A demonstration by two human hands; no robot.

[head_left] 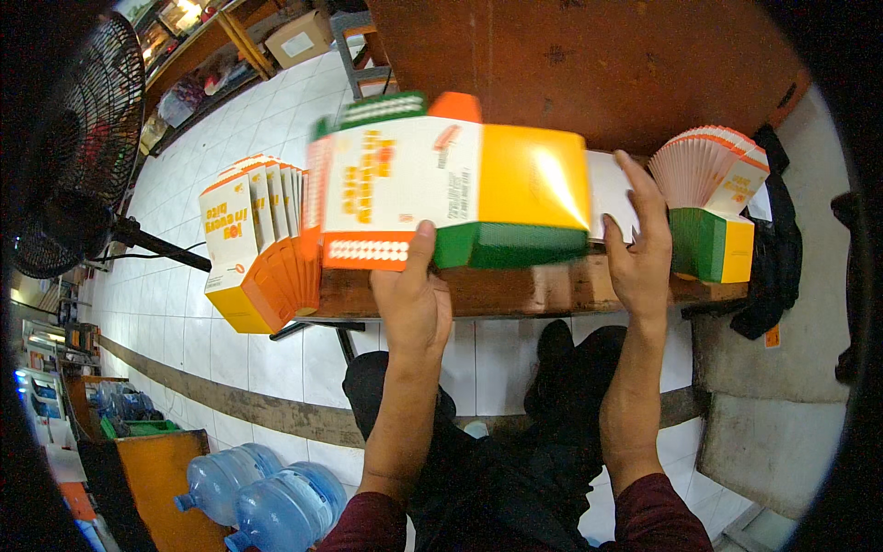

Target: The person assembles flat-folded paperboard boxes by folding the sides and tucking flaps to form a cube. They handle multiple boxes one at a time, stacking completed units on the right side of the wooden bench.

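My left hand (pixel 414 299) grips the lower edge of a white, yellow, orange and green cardboard box (pixel 460 184), held up over the front edge of the brown wooden table (pixel 598 64). The box is blurred. My right hand (pixel 639 244) presses flat against the box's right end, fingers pointing up. On the left, a row of the same boxes, folded (pixel 258 244), stands at the table's edge. A fanned stack of flat box blanks (pixel 713 198) lies at the right of the table, beside my right hand.
A black standing fan (pixel 69 147) is at the far left on the white tiled floor. Blue water jugs (pixel 262 497) lie at the lower left. A dark cloth (pixel 773 267) hangs off the table's right end. A cardboard carton (pixel 299 39) sits at the back.
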